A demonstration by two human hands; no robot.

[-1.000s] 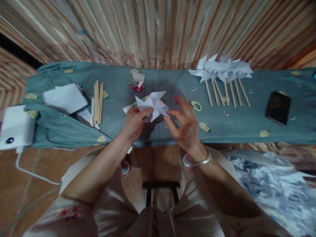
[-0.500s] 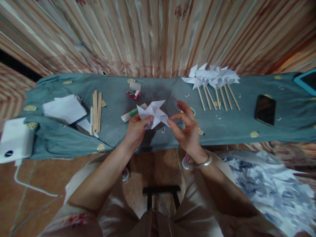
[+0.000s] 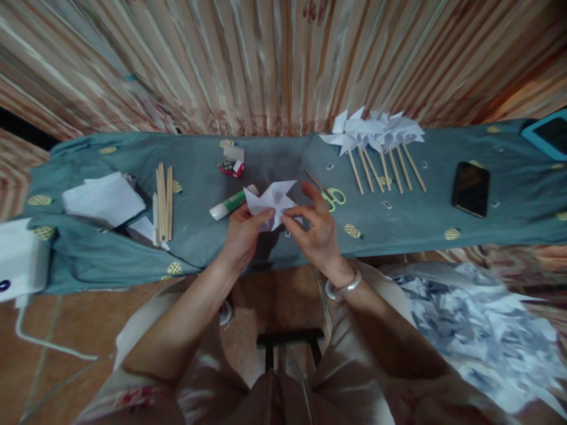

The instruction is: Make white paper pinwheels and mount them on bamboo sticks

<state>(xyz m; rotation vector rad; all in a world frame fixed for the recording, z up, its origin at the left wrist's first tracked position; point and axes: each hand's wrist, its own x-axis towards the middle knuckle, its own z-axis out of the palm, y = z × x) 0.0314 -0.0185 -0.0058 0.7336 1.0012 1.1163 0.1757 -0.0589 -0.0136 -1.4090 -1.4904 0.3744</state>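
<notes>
A folded white paper pinwheel (image 3: 275, 200) is held up over the cloth-covered table. My left hand (image 3: 245, 235) is closed on its lower left side, thumb on top near the centre. Pinching a blade close to the centre, my right hand (image 3: 312, 231) is closed from the right; whether a pin is in its fingertips I cannot make out. Just left of the paper lies a white and green glue stick (image 3: 231, 204). Scissors (image 3: 334, 199) with pale green handles rest beyond my right hand.
On the table (image 3: 195, 177) are a small red box (image 3: 232, 161) of pins, wooden sticks (image 3: 165, 203), white paper (image 3: 104, 199), finished pinwheels on sticks (image 3: 376, 133) and a phone (image 3: 471, 189). A white device (image 3: 20, 260) stands left; a bag of paper (image 3: 482, 324) sits lower right.
My right hand has moved left, from the pinwheel's right blade tip to near its centre. The scissors now show more. The view has shifted slightly.
</notes>
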